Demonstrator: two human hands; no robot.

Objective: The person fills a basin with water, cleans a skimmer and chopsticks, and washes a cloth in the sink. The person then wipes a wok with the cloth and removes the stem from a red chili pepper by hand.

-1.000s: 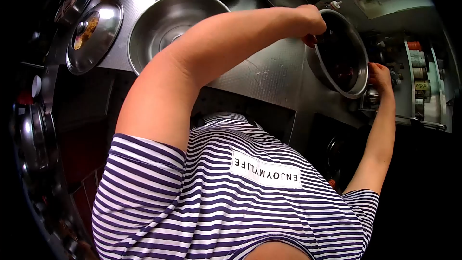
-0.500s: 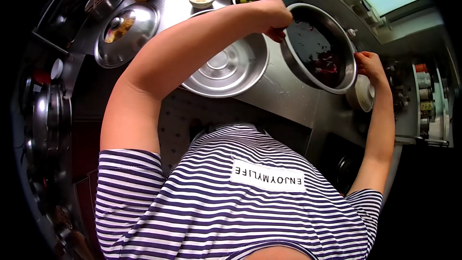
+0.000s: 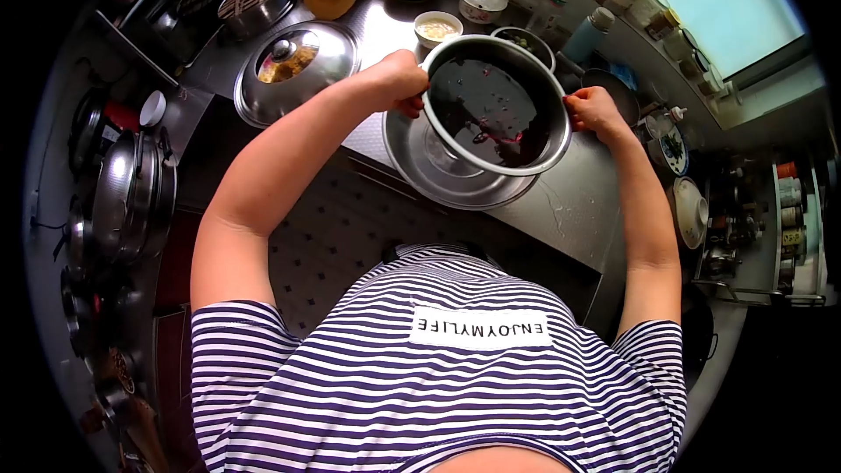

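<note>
Both my hands grip a round stainless-steel pot point(image 3: 547, 162) by opposite sides, held level above the counter. Dark liquid point(image 3: 477, 92) fills much of it, with a few reddish pieces afloat. My left hand point(image 3: 403, 83) is closed at the pot's left side; my right hand point(image 3: 596, 112) is closed at the right side. The pot overlaps a wide, shallow, shiny metal basin point(image 3: 410, 158) on the counter and hides part of it. Whether pot and basin touch, I cannot tell.
A domed metal lid point(image 3: 328, 61) over food stands to the left. Behind are a white bowl point(image 3: 438, 29), a lidded pot point(image 3: 483, 3), a dark bowl point(image 3: 530, 39) and a bottle point(image 3: 587, 35). The counter's front edge point(image 3: 561, 254) runs below the basin.
My hands have carried the pot leftward, from beside the basin to over it. The camera view has also shifted, so the counter items appear further right.
</note>
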